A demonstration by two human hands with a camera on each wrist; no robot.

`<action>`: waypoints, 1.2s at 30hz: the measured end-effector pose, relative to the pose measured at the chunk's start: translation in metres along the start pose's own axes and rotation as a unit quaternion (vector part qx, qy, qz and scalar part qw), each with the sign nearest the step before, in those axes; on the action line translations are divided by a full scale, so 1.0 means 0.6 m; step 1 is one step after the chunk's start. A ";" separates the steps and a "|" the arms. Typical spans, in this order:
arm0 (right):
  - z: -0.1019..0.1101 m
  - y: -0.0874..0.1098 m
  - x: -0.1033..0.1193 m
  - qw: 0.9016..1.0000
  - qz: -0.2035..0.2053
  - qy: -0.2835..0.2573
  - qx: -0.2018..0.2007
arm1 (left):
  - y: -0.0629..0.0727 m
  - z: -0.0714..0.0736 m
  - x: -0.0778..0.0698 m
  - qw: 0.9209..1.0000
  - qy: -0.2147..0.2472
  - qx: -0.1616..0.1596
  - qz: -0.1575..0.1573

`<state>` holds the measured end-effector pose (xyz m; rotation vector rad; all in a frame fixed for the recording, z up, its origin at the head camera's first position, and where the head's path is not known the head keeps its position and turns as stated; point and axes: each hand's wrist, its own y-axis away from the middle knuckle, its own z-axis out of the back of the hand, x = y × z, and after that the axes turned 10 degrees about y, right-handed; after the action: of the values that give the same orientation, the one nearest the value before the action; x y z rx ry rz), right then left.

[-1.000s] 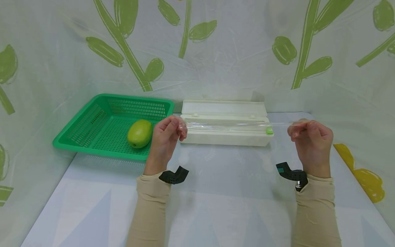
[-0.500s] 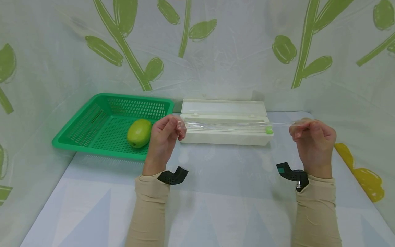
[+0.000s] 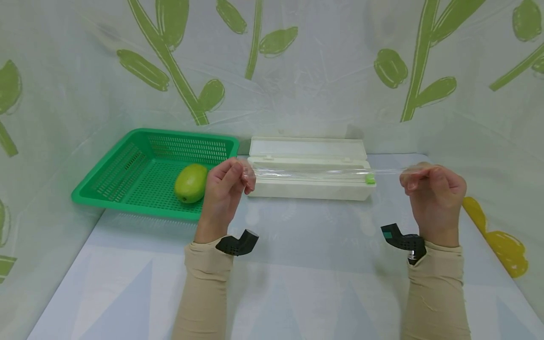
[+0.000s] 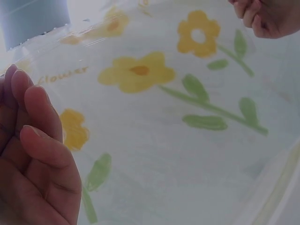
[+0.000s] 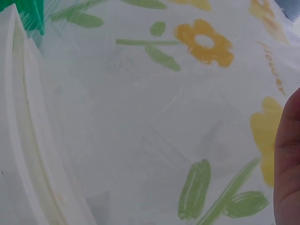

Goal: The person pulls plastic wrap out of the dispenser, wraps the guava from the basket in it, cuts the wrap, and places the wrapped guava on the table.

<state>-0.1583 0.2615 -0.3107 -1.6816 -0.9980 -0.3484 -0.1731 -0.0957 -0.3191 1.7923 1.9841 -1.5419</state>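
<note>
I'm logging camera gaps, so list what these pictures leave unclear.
Head view: near right corner of the green basket, behind the left hand.
Head view: exact edges of the clear film, lost to transparency.
Left wrist view: part of the left hand, past the left edge.
Right wrist view: most of the right hand, past the right edge.
</note>
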 end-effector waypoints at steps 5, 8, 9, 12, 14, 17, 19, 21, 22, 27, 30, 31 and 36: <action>-0.001 -0.001 0.000 1.000 0.009 -0.007 0.001 | 0.000 -0.003 -0.002 1.000 0.001 0.002 -0.004; -0.002 -0.001 0.002 1.000 0.014 -0.012 0.000 | 0.001 -0.005 -0.004 1.000 0.000 -0.001 -0.006; -0.002 -0.001 0.003 1.000 0.016 -0.012 -0.001 | 0.001 -0.005 -0.004 1.000 0.000 -0.002 -0.007; -0.004 0.000 0.005 1.000 0.018 -0.012 -0.003 | 0.001 -0.007 -0.005 1.000 0.001 -0.003 -0.009; -0.006 0.000 0.006 1.000 0.020 -0.013 -0.003 | 0.002 -0.009 -0.006 1.000 0.001 -0.003 -0.010; -0.007 0.000 0.008 1.000 0.022 -0.014 -0.005 | 0.002 -0.010 -0.008 1.000 0.000 -0.003 -0.010; -0.009 0.000 0.009 1.000 0.024 -0.015 -0.006 | 0.002 -0.012 -0.009 1.000 0.000 -0.004 -0.011; -0.010 0.000 0.010 0.999 0.027 -0.016 -0.006 | 0.002 -0.013 -0.010 1.000 0.002 -0.005 -0.011; -0.011 0.000 0.011 0.999 0.027 -0.016 -0.007 | 0.003 -0.013 -0.011 1.000 0.002 -0.005 -0.011; -0.015 0.000 0.015 0.999 0.033 -0.017 -0.007 | 0.003 -0.016 -0.014 1.000 0.003 -0.002 -0.013; -0.017 0.001 0.017 0.999 0.036 -0.021 -0.007 | 0.003 -0.017 -0.016 1.000 0.002 -0.002 -0.013; -0.018 0.001 0.018 0.999 0.037 -0.023 -0.006 | 0.003 -0.017 -0.016 1.000 0.003 -0.002 -0.013; -0.020 0.001 0.020 0.998 0.046 -0.036 0.001 | 0.003 -0.018 -0.019 1.000 0.007 0.004 -0.019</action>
<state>-0.1475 0.2558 -0.2989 -1.7434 -0.9683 -0.2278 -0.1621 -0.0972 -0.3080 1.7827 2.0329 -1.5540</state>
